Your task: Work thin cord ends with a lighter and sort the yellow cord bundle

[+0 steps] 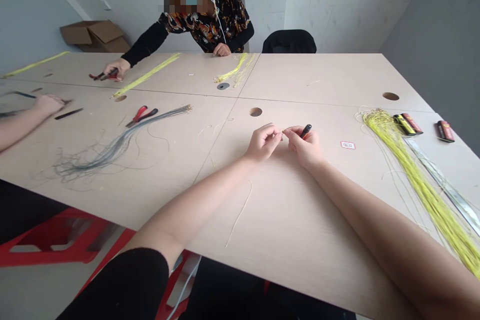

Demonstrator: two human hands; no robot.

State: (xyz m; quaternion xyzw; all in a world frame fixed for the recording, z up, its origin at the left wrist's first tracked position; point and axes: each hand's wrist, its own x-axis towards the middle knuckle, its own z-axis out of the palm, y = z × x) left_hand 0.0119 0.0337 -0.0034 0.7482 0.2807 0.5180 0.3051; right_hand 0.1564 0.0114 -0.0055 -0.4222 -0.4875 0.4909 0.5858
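My left hand [263, 142] is closed in a pinch over the middle of the pale table [300, 210], gripping one end of a thin yellow wire [240, 215] that trails back toward me across the tabletop. My right hand [304, 146] is closed too, holding a small black-handled tool [306, 131] whose end sticks out above my fingers. The fingertips of both hands meet at the wire's tip.
A thick bundle of yellow wires [420, 180] and a metal ruler [446, 190] lie at the right, with black and red tools [408, 124] beyond. Grey wires [112, 147] and red pliers [141, 115] lie at the left. A person across the table [204, 15] and another person's hand [47, 105] work nearby.
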